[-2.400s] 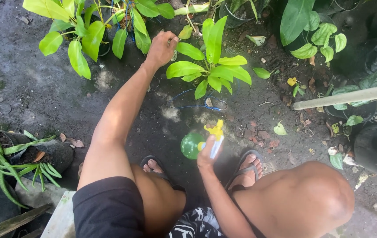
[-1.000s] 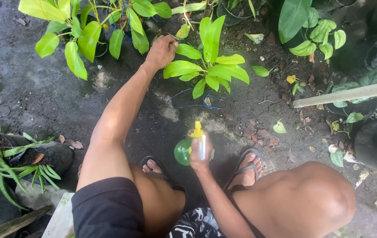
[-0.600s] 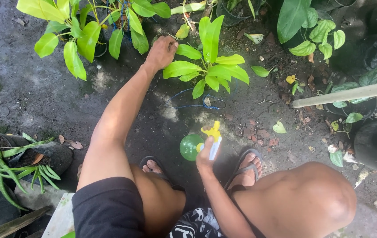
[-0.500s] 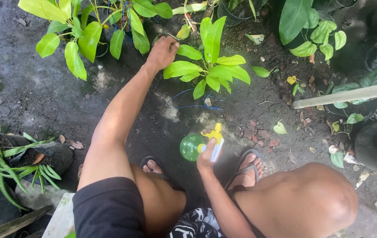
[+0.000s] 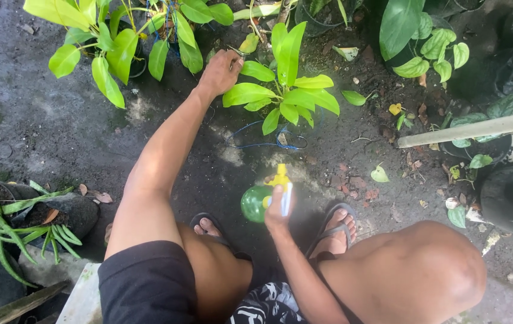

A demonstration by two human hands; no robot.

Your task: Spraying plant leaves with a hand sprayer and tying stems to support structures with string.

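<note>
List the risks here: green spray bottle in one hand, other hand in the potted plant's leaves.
1. The right hand aims the green spray bottle with yellow trigger head from well short of the bright-green potted plant; mist may mostly land on the damp dark ground.
2. The left hand grips among the plant's leaves; a tug could bend or tear one.
3. The loose blue wire loop lies just ahead of the sandalled feet, so it could snag a foot.

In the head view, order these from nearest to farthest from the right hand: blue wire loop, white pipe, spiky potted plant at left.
From the right hand:
1. Blue wire loop, just ahead on the ground.
2. White pipe, off to the right.
3. Spiky potted plant, at the far left edge.
</note>
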